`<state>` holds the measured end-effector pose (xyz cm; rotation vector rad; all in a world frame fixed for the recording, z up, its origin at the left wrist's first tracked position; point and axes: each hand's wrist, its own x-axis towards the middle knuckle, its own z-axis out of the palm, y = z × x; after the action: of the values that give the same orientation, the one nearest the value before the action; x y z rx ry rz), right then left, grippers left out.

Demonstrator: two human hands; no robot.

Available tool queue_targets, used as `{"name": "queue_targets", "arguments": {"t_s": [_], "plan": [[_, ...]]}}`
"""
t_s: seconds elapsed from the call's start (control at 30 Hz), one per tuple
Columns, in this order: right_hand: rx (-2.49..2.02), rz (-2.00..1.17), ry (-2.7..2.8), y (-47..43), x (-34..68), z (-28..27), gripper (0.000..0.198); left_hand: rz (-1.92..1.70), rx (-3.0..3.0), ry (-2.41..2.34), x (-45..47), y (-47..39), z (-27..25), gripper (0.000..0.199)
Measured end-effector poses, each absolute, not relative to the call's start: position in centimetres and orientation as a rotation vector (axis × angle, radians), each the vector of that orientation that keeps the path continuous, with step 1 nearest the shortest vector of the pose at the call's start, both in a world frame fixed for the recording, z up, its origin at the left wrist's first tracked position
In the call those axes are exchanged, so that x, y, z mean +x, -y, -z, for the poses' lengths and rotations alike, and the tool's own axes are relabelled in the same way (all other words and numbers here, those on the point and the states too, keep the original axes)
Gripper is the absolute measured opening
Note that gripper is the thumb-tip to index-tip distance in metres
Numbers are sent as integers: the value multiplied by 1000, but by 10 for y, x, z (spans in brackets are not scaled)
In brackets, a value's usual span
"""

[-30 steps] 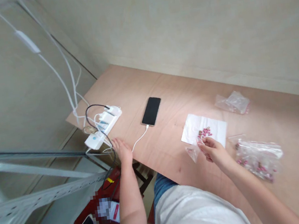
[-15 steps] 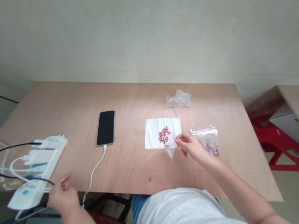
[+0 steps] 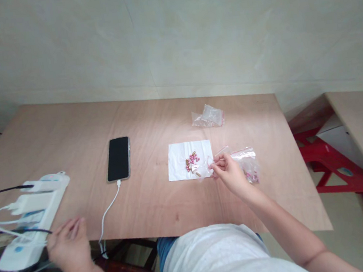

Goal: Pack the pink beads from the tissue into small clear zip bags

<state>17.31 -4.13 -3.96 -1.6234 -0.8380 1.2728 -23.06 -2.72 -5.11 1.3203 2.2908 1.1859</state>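
My right hand [image 3: 228, 172] pinches a small clear plastic bag [image 3: 203, 169] between thumb and fingertips. The bag hangs over the lower right part of a white paper sheet [image 3: 174, 161]. Several pink round pills and brownish capsules [image 3: 191, 159] lie in a loose heap on that sheet; a capsule shows at the bag's mouth. Beside the hand, partly behind it, lies a zip bag [image 3: 249, 165] with more pills inside. My left hand [image 3: 69, 242] rests at the table's front left edge by the power strip [image 3: 47, 218], fingers loosely bent, with nothing visible in them.
A black phone [image 3: 118, 158] lies on the wooden table [image 3: 156, 201], with a white charging cable [image 3: 106, 212] running over the front edge. Crumpled clear bags [image 3: 208, 116] sit at the back. Plugs and cords crowd the power strip. A red stool [image 3: 342, 168] stands on the right.
My right hand has brought the plastic bag over the paper beside the pills. My left hand's fingers have loosened. The view has shifted slightly.
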Motion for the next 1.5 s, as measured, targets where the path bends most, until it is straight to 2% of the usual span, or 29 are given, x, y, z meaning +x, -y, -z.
{"name": "queue_targets", "arguments": {"t_s": [0.03, 0.1, 0.3, 0.43, 0.57, 0.77, 0.97, 1.17, 1.37, 1.5], "plan": [[-1623, -1256, 844, 41, 172, 39, 25, -1293, 1364, -2357, -215, 25, 46, 20], [-1643, -1221, 869, 42, 170, 37, 23, -1254, 1511, -2249, -178, 22, 34, 24], [-1807, -1047, 1196, 43, 160, 28, 16, -988, 1661, -1381, -65, 14, 6, 12], [-1851, -840, 1433, 44, 148, 17, 13, -877, 1824, -1013, -12, 7, 0, 11], [-1816, -884, 1455, 43, 143, 13, 13, -750, 1963, -1009, 9, 2, 9, 12], [-1776, -1163, 1220, 46, 145, 21, 16, -641, 1909, -944, 2, 7, 20, 15], [-1817, -1244, 1086, 47, 144, 24, 16, -553, 1996, -917, -2, 5, 22, 15], [-1775, -1270, 959, 42, 146, 19, 14, -439, 2000, -880, -11, 8, 28, 24], [-1804, -1314, 923, 35, 145, 20, 13, -405, 1927, -881, -14, 14, 31, 43], [-1794, -1345, 979, 33, 143, 20, 14, -406, 1928, -932, -10, 13, 29, 40]]}}
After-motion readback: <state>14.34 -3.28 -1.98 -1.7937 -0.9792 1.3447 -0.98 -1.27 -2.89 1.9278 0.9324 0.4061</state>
